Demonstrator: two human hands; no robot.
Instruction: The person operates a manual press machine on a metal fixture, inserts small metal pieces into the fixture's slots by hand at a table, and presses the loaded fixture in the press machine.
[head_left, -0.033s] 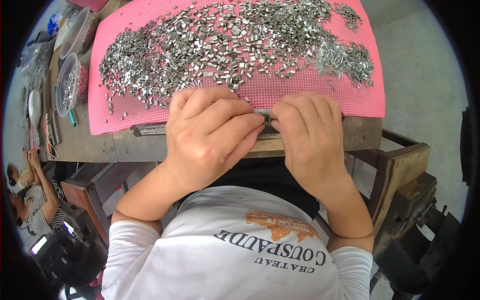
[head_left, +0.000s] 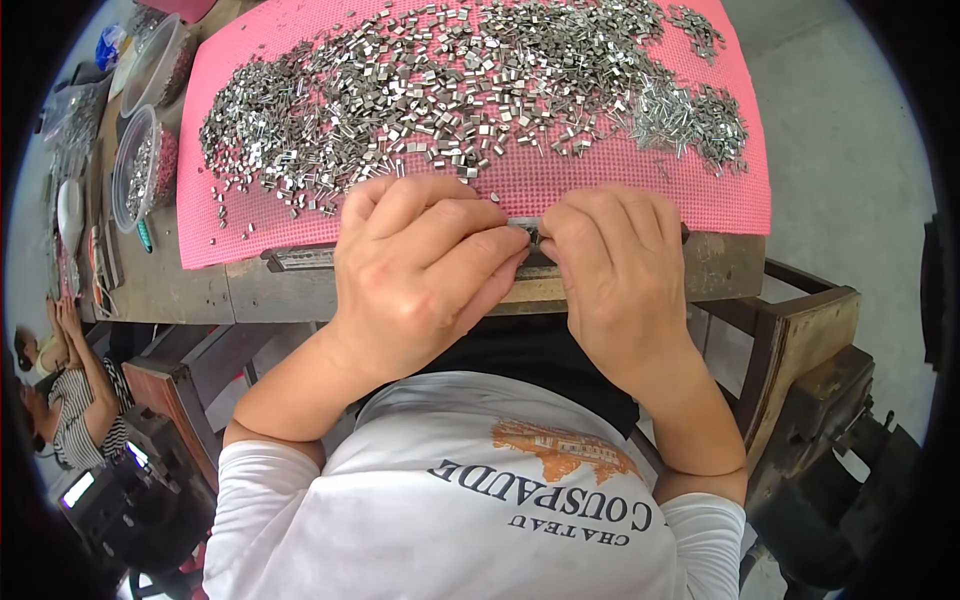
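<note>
My left hand [head_left: 415, 260] and my right hand [head_left: 625, 270] meet at the front edge of the bench, fingertips almost touching. Both are closed in a pinch over a long dark metal bar [head_left: 300, 260] that lies along the edge. What sits between the fingertips is too small and too covered to name. Just beyond my hands, a pink textured mat [head_left: 530, 185] carries a wide spread of small shiny metal pieces [head_left: 440, 100]. On its right side lies a heap of thin silvery pins [head_left: 665, 115].
To the left on the wooden bench [head_left: 270, 300] stand a clear tub [head_left: 135, 165] with small parts and another clear tub [head_left: 155, 70] behind it. A striped-shirted person [head_left: 85, 425] is at far left. A wooden-sided stand [head_left: 805, 350] is at right.
</note>
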